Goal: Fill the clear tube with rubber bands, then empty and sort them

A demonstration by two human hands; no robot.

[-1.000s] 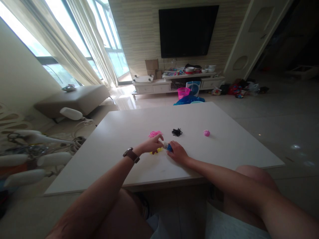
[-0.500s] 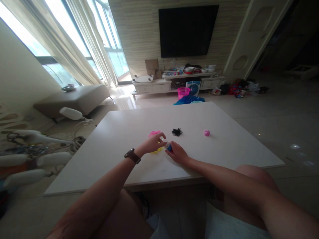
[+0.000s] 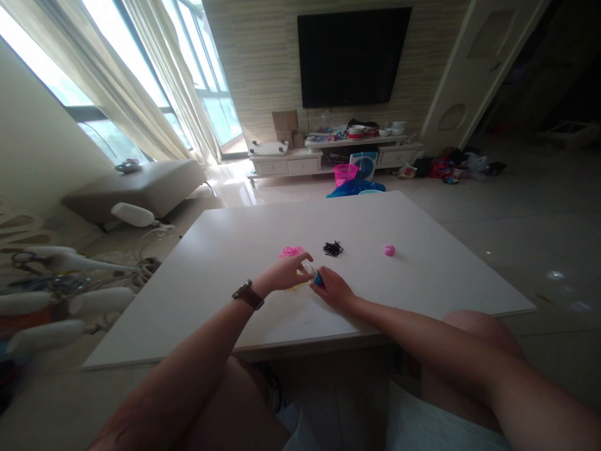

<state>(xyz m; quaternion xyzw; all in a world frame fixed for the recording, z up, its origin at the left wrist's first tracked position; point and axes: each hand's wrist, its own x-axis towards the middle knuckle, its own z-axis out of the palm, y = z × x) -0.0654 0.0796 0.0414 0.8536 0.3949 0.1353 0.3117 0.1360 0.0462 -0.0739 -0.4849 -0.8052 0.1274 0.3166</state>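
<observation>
My right hand (image 3: 332,288) is closed around the blue part of a small blue-and-clear item (image 3: 318,278) above the white table (image 3: 225,263). The item's whitish, see-through end points left, into my left hand (image 3: 286,270). There my thumb and fingers curve around that end, the index finger held a little apart; the exact contact is too small to make out. Just behind my left hand lies a pile of pink loops (image 3: 292,251). Some yellow strands (image 3: 297,287) show partly beneath it. Farther back is a heap of black loops (image 3: 333,248). A pink round object (image 3: 389,250) sits to the right.
Past the table's far edge are a blue plastic bag (image 3: 357,188) and a pink basket (image 3: 345,175) on the floor. A low cabinet (image 3: 300,166) with bowls and boxes stands against the wall. At the left are lamp arms with white shades (image 3: 134,214). My knees are at the near edge.
My left hand has shifted slightly left and down. More of the whitish end shows between its fingers, and less yellow is visible. My right hand stays nearly in place.
</observation>
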